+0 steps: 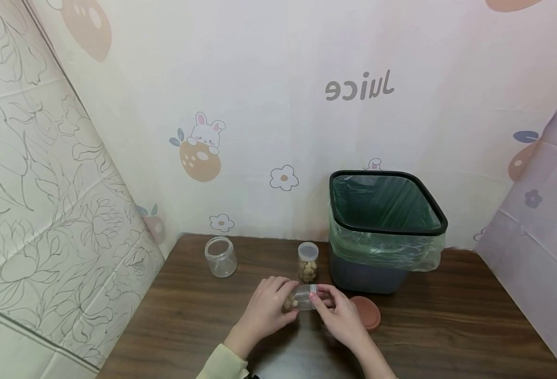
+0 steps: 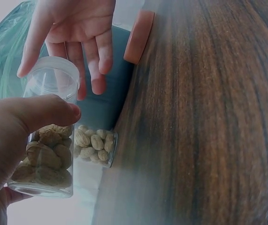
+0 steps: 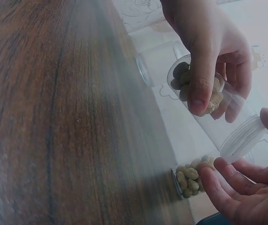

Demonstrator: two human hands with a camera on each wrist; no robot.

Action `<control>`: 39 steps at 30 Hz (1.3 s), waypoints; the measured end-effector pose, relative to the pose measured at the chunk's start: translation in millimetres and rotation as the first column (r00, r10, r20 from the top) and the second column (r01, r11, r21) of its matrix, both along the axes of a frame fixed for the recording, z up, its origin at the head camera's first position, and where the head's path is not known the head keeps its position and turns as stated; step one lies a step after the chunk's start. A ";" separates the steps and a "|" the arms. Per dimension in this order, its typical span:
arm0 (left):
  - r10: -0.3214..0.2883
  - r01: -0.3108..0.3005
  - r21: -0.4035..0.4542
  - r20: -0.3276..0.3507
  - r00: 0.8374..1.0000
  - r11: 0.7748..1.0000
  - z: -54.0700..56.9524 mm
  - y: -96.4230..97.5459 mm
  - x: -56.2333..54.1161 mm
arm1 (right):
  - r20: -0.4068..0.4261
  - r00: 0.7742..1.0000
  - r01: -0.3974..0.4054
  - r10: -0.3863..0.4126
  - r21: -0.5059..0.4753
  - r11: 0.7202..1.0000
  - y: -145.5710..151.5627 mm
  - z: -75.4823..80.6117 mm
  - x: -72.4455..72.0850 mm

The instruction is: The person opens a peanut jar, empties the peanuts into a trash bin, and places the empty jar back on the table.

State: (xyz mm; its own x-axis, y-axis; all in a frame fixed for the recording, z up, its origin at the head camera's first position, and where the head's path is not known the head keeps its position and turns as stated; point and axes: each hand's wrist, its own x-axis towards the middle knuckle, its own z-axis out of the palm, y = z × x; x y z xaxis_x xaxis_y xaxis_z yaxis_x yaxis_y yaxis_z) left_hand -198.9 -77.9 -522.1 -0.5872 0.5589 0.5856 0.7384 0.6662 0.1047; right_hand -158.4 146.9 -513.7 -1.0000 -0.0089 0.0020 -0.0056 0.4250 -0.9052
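Gripping a sideways-tilted peanut jar (image 1: 303,298) by its body, the left hand (image 1: 270,306) holds it above the worktop (image 1: 183,321), near a second peanut jar (image 1: 308,266), upright and lidded. The right hand (image 1: 338,315) spreads relaxed fingers about the tilted jar's clear lid (image 3: 241,137); firm contact cannot be discerned. Beyond: a lined bin (image 1: 365,276), a terracotta-coloured disc (image 1: 368,314) and an open-mouthed clear jar (image 1: 222,263).

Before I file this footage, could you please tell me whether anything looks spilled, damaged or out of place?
Nothing looks spilled or damaged. The left hand holds a tipped jar, peanuts inside. The lined bin stands on the tabletop, which seems unusual, and "Juice" lettering on the backdrop runs backwards.
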 end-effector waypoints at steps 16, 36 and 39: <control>0.007 -0.007 -0.004 0.021 1.000 1.000 -0.9 -0.4 -0.2 | 0.006 1.000 -0.008 0.008 0.004 1.000 0.3 1.4 0.5; -0.002 0.008 -0.051 0.105 0.995 0.999 -1.8 -1.7 0.0 | -0.047 0.995 -0.086 0.085 -0.037 0.996 4.1 1.9 1.5; -0.001 0.006 -0.050 0.101 0.995 0.999 -1.3 -1.7 0.9 | -0.067 0.993 -0.102 0.099 -0.047 0.994 5.3 1.9 2.5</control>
